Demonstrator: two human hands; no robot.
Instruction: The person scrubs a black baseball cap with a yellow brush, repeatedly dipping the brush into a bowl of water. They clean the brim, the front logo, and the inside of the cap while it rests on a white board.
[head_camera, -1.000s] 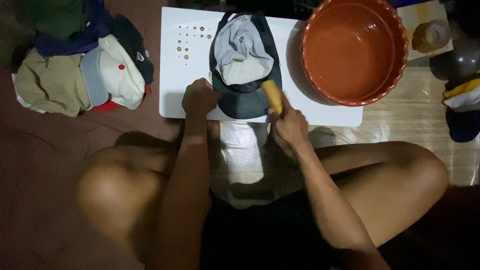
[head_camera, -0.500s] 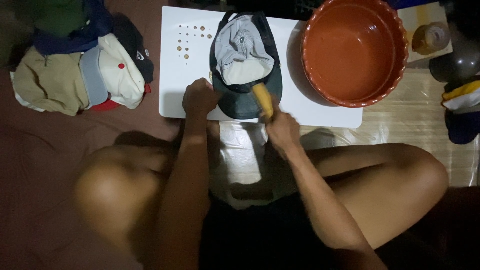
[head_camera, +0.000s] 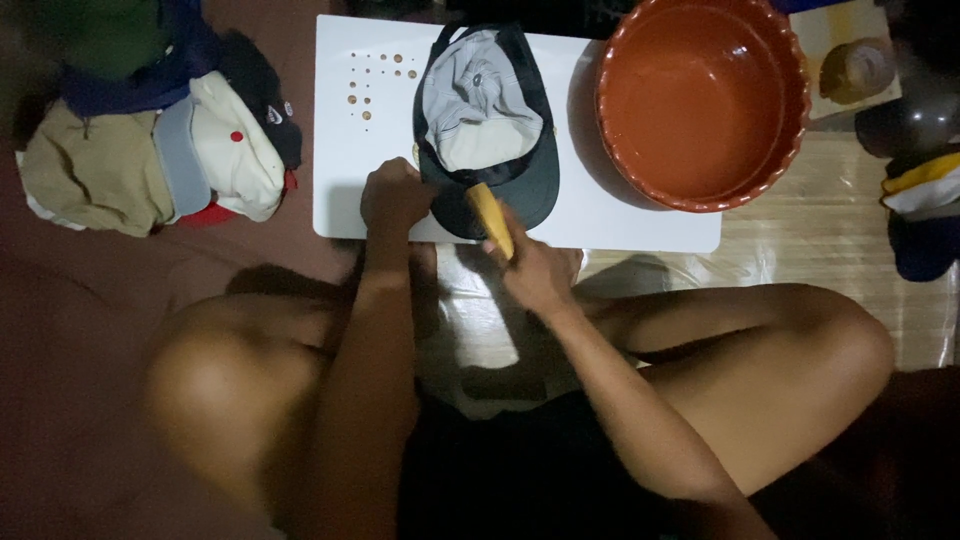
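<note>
A dark cap (head_camera: 487, 120) with a pale grey lining lies upside down on a white board (head_camera: 640, 215), its brim toward me. My left hand (head_camera: 396, 198) presses on the left edge of the brim. In my right hand (head_camera: 535, 268) is a yellow-handled brush (head_camera: 492, 216), its tip against the dark brim.
A large orange-brown basin (head_camera: 700, 95) sits on the right part of the board. A heap of caps and clothes (head_camera: 160, 140) lies on the floor at the left. More folded items (head_camera: 925, 200) lie at the right edge. My bent knees flank a plastic sheet (head_camera: 480, 320) on the floor.
My right hand with the brush has slid leftward along the brim, from its right side toward the middle. The left hand has stayed in place on the cap.
</note>
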